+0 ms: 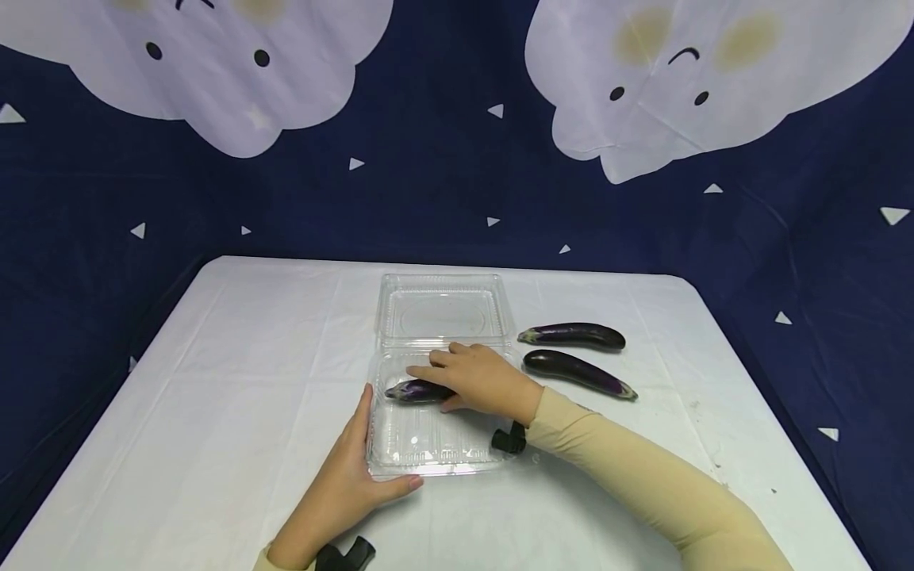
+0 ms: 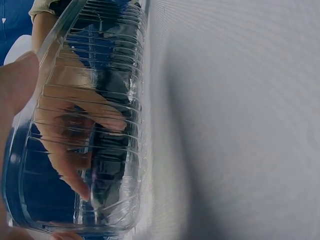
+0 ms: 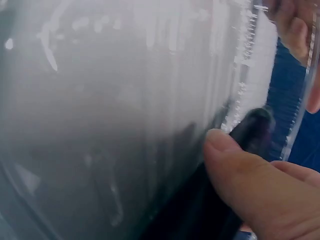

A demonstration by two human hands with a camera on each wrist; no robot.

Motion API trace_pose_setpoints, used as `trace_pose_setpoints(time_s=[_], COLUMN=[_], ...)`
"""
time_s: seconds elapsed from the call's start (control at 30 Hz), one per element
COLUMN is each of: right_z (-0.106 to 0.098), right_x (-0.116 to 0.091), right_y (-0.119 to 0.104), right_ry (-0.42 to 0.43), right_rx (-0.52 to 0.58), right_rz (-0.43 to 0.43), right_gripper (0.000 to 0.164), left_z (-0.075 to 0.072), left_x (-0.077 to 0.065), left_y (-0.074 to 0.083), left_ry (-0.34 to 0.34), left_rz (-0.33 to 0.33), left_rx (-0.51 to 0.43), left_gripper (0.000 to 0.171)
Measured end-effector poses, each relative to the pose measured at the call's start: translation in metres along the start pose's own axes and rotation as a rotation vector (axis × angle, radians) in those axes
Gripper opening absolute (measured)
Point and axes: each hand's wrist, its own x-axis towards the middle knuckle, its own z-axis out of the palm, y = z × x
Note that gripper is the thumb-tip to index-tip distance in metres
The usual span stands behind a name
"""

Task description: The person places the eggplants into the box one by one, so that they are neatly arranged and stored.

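A clear plastic clamshell box [image 1: 443, 436] lies opened flat, its lid [image 1: 443, 313] folded back at the far side. My left hand [image 1: 353, 456] holds the box's near left corner, thumb along the front rim and fingers at the left side. Inside the base, my right hand [image 1: 485, 385] grips a dark purple eggplant [image 1: 417, 391], covering its right part. In the right wrist view the thumb [image 3: 240, 170] presses on the eggplant [image 3: 200, 200]. Through the ribbed wall [image 2: 90, 110], the left wrist view shows the right hand's fingers around the eggplant.
Two more eggplants lie right of the box, one farther back [image 1: 574, 335] and one nearer [image 1: 578, 373] beside the right forearm. All rest on a white-covered table [image 1: 236, 396]. A dark blue cloth [image 1: 428, 198] with clouds hangs behind.
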Motion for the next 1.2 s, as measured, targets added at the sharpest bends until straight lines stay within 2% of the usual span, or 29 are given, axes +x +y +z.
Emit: trace_pose_setpoints(time_s=[0.2, 0.3, 0.53, 0.63, 0.73, 0.87, 0.97, 1.1, 1.2], right_z=[-0.01, -0.018, -0.04, -0.046, -0.049, -0.044, -0.034, -0.017, -0.006], right_x=[-0.007, -0.012, -0.037, -0.05, -0.064, -0.083, -0.096, -0.106, -0.112], right_y=[0.009, 0.017, 0.037, 0.053, 0.074, 0.102, 0.118, 0.131, 0.136], right_ry=[-0.025, -0.053, -0.092, -0.086, -0.046, 0.027, 0.04, -0.021, -0.079], right_rx=[0.156, 0.254, 0.385, 0.399, 0.403, 0.415, 0.4, 0.381, 0.392], right_rz=[0.001, 0.03, 0.151, 0.211, 0.283, 0.398, 0.492, 0.594, 0.636], right_gripper=[0.073, 0.073, 0.072, 0.073, 0.074, 0.079, 0.083, 0.086, 0.086], left_z=[0.001, 0.001, 0.0, 0.0, -0.001, -0.001, -0.001, 0.0, 0.0], left_x=[0.0, 0.0, 0.001, 0.002, 0.001, 0.001, 0.0, 0.001, 0.0], left_y=[0.0, -0.001, 0.0, 0.0, 0.0, 0.0, 0.0, 0.0, 0.0], left_ry=[0.004, 0.006, 0.019, 0.021, 0.023, 0.024, 0.022, 0.018, 0.014], left_rz=[0.011, 0.03, 0.062, 0.062, 0.056, 0.043, 0.042, 0.048, 0.048], left_rx=[-0.002, -0.005, -0.005, -0.006, -0.004, 0.001, 0.0, 0.006, 0.009], left_gripper=[0.138, 0.138, 0.138, 0.14, 0.14, 0.14, 0.139, 0.139, 0.14])
